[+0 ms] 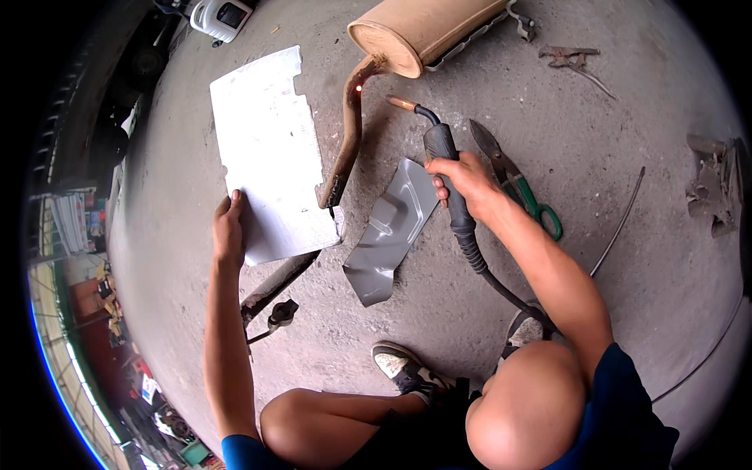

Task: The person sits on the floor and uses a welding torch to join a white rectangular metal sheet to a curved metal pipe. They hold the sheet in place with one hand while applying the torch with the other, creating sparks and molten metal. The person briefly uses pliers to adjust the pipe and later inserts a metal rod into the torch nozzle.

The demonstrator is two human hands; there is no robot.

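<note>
My right hand (464, 185) is wrapped round the dark handle of a welding torch (441, 141), whose copper nozzle points up and left. Left of the nozzle, a small orange-red spot glows on the rusty bent pipe of an exhaust muffler (428, 33). In my left hand (229, 223) is a large white sheet of paper (270, 157) with ragged edges, pinched at its lower left side, thumb on top. The sheet covers part of the pipe's lower run, which shows again beneath it. A cut piece of grey sheet metal (389, 235) lies below the torch.
Right of the torch lie green-handled tin snips (517, 178). Rusty locking pliers (576, 61) and a thin rod (619, 223) rest on the concrete floor. A rusty metal part (714, 188) is at the far right. A white jug (222, 17) stands top left. The torch cable passes my right knee.
</note>
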